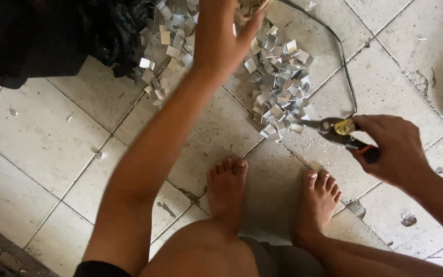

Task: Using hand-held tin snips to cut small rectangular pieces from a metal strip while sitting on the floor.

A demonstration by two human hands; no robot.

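My left hand reaches forward to the top edge of the view, over a heap of small cut metal pieces. Its fingertips touch something pale at the frame's edge; whether it grips it I cannot tell. My right hand is closed around the orange handles of a pair of metal snips, whose blades point left toward the heap. My two bare feet rest on the tiled floor just below the pile.
A black plastic bag lies at the upper left beside more metal pieces. A thin dark cord or strip curves from the top down to the snips. The floor is dirty white tiles with metal flecks.
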